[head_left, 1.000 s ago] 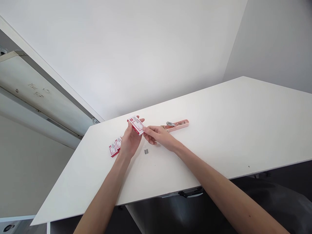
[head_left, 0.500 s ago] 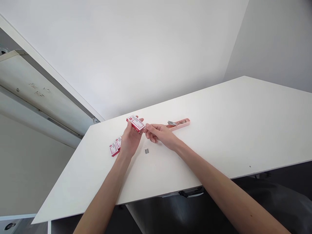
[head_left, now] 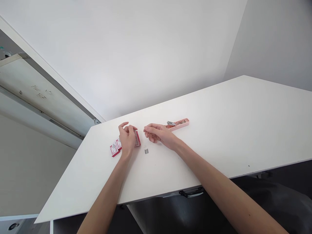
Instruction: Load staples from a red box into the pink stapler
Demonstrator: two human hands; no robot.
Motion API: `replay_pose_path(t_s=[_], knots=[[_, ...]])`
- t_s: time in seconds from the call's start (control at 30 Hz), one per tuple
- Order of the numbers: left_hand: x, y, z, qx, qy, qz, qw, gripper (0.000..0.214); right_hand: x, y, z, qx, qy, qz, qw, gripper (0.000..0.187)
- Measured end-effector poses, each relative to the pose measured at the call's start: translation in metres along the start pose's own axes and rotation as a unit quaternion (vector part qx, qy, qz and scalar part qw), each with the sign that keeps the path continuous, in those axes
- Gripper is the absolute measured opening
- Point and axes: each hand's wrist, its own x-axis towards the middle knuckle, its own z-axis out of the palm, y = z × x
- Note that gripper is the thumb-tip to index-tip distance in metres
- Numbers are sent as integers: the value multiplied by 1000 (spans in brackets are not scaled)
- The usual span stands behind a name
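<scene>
My left hand is curled over a white-and-red staple box, its back toward me and hiding most of the box. Behind that hand, the fingers' exact grip cannot be made out fully. My right hand hovers just to the right, thumb and forefinger pinched together; whatever is between them is too small to name. Below the gap between both hands lies a short grey strip of staples on the white table. An opened pink stapler lies beyond my right hand, partly covered by it.
More white-and-red staple boxes lie left of my left hand on the white table. A wall rises behind the table's far edge. A black handle sits under the front edge.
My left hand has turned over and brought the staple box down toward the other boxes, away from my right hand. My right hand has stayed nearly in place, still pinched.
</scene>
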Motion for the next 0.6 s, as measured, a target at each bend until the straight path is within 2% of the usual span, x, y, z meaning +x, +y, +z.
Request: replay_pose_path(t_s=[0.2, 0.37, 0.47, 0.6], knots=[[4, -3, -3, 54, 64, 138, 987, 23, 0, -1, 0, 0, -1, 8, 1000, 39], [-3, 2, 2, 163, 6, 214, 963, 29, -1, -1, 0, -27, -10, 11, 1000, 36], [-7, 6, 2, 161, -22, 208, 965, 24, -2, 0, 2, -74, -46, 41, 995, 38], [-10, 3, 1, 147, -71, 153, 975, 23, -2, 4, 4, -110, -132, 111, 979, 40]])
